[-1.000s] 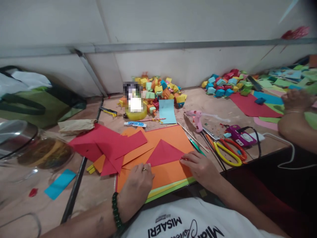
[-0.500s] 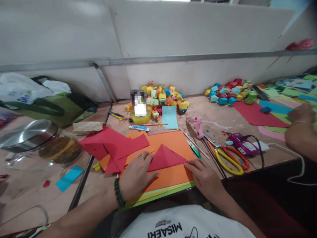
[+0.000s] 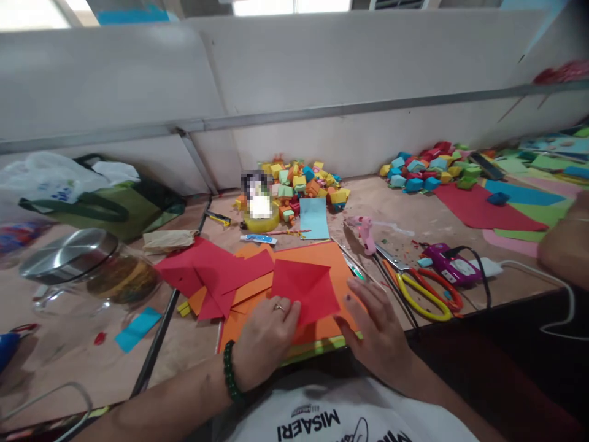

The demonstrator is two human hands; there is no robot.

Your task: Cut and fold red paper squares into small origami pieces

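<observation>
A red square of paper, unfolded with a crease across it, lies over orange sheets. My left hand, with a ring and a green bead bracelet, is closed on its lower left edge, thumb hidden from view. Beside the paper's lower right corner is my right hand, open, thumb and fingers apart, holding nothing. More red paper pieces overlap at the left of the stack. Yellow and green sheets show under the orange at the front edge.
Scissors, a pink glue gun and a purple power adapter are at the right. Small folded paper cubes are heaped at the back. A glass jar stands left. Another person's arm reaches in at right.
The red paper has gone from a folded triangle to an opened square. My right hand has lifted off its corner and spread. My left hand has curled onto the paper's lower edge.
</observation>
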